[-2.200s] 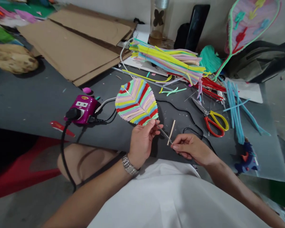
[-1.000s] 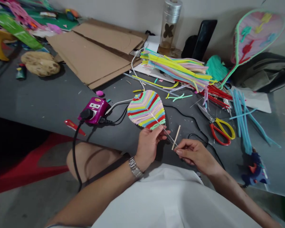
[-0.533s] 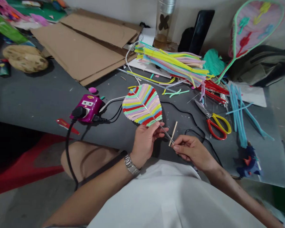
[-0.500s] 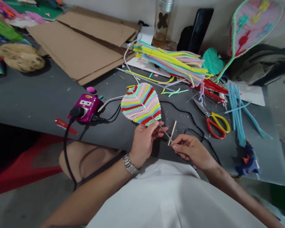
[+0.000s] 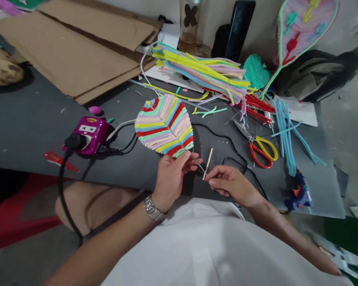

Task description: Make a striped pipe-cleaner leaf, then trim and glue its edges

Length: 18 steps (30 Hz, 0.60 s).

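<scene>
the thin wire [image 5: 201,167] is probably best held taut and in line with the midrib of the striped pipe-cleaner leaf [image 5: 164,128], with a firm grip low at the base so the fuzzy strips aren't crushed. the left hand [image 5: 170,176] is nearly closed, thumb and fingers pinching that base; the right hand [image 5: 231,182] pinches the wire's free end, thumb against forefinger. the leaf is over the grey tabletop [image 5: 35,129]; whether it rests there i can't tell.
</scene>
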Available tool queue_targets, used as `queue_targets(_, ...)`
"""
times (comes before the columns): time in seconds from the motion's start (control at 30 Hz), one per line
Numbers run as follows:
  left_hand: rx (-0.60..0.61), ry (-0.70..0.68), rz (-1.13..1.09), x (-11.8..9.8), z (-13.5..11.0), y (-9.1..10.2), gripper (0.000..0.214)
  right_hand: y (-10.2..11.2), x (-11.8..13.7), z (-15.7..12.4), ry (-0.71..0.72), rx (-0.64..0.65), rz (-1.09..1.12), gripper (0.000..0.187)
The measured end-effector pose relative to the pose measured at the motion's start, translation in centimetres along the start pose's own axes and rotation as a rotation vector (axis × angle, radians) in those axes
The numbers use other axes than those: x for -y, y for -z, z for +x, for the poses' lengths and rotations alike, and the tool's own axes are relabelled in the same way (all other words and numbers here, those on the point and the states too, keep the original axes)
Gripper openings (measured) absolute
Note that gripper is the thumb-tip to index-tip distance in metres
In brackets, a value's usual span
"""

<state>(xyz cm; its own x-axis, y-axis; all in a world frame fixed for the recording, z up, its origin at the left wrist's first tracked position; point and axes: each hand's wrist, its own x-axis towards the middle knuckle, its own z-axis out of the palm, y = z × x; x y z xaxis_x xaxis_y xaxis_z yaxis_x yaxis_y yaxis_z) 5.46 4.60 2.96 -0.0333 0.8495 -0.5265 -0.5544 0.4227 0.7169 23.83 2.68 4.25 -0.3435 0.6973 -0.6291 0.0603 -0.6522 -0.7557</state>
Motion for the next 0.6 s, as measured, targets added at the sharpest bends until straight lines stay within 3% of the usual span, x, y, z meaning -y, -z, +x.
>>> queue_targets(0.6,0.035,0.025,-0.003,-0.01,0.04,0.2,0.031,-0.94,0.07,0.45,0.09,-0.009,-0.038,0.04)
